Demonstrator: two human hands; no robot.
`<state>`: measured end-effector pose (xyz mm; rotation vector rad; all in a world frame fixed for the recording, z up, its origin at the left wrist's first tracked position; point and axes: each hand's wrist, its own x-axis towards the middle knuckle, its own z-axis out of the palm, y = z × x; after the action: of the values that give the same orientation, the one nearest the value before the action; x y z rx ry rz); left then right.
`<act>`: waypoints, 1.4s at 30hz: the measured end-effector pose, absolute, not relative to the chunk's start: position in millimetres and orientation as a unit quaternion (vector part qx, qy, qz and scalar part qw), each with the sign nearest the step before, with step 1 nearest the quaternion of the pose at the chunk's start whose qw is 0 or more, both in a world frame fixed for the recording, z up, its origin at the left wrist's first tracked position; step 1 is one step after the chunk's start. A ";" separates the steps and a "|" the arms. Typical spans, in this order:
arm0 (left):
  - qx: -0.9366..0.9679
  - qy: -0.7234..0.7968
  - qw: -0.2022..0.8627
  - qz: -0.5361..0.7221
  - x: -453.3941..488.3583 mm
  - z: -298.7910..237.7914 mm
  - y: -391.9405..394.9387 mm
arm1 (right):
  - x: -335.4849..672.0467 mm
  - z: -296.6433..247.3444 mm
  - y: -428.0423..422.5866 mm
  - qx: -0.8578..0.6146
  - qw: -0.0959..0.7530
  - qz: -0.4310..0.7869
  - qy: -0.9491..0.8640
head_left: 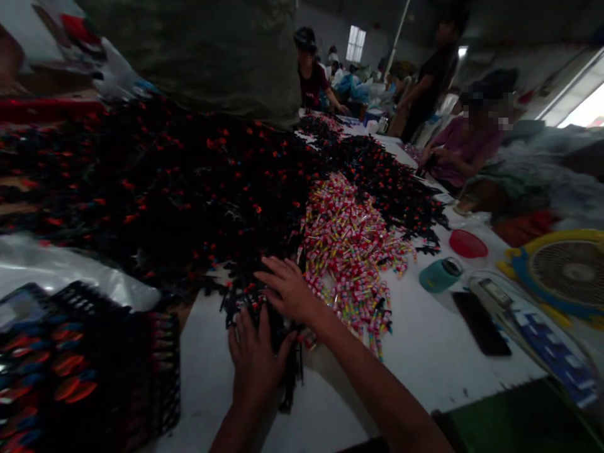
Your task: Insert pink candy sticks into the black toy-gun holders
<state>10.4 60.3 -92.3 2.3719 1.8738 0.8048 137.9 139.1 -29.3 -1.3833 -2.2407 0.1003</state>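
My left hand [255, 362] lies palm down with fingers spread over a small heap of black plastic pieces [243, 286] at the near edge of a big pile. Just beyond it and to the right, my right hand [290, 292] reaches in from the right with its fingers stretched out over the same pieces. Neither hand visibly grips anything. Right of my right hand spreads a heap of small, brightly coloured tubes [344, 245] in pink, red and yellow. Some black pieces stick out below my left hand, partly hidden by it.
A large pile of black pieces with orange tips [155, 189] covers the left. Black crates [165, 377] stand near left. On the right are a teal cup [436, 277], red dish [467, 244], phone [481, 322], power strip [554, 352] and fan [566, 270]. Several people work beyond.
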 end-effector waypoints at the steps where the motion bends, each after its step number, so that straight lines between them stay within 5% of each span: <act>1: 0.757 0.600 0.009 0.260 10.1 -91.8 60.2 | 146.9 -29.4 121.9 -0.515 0.272 0.028 -0.813; 5: 0.752 0.594 0.011 0.284 7.9 -93.4 61.0 | 198.1 -47.7 34.7 -0.589 0.400 -0.009 -0.702; 13: 0.750 0.590 0.001 0.298 7.6 -90.4 58.8 | 263.5 -108.1 -102.8 -0.771 0.400 -0.003 -0.496; 20: 0.755 0.595 0.011 0.276 8.0 -90.6 58.6 | 235.2 -103.3 -80.7 -0.736 0.428 0.097 -0.515; 26: 0.760 0.592 0.007 0.270 8.9 -90.2 60.1 | 276.3 -85.8 -54.0 -0.747 0.448 0.050 -0.488; 31: 0.761 0.582 0.002 0.286 7.4 -94.7 63.0 | 298.8 -83.9 -22.2 -0.776 0.386 0.018 -0.499; 38: 0.763 0.591 -0.003 0.262 8.0 -95.1 65.6 | 295.5 -86.9 -10.4 -0.702 0.425 0.169 -0.546; 42: 0.768 0.589 -0.018 0.251 11.3 -91.8 66.6 | 313.5 -87.4 -10.9 -0.719 0.430 0.149 -0.526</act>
<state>11.3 66.6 -91.8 2.4407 1.8722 0.7962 313.5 -10.9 -87.4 -1.7936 -1.3120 0.3718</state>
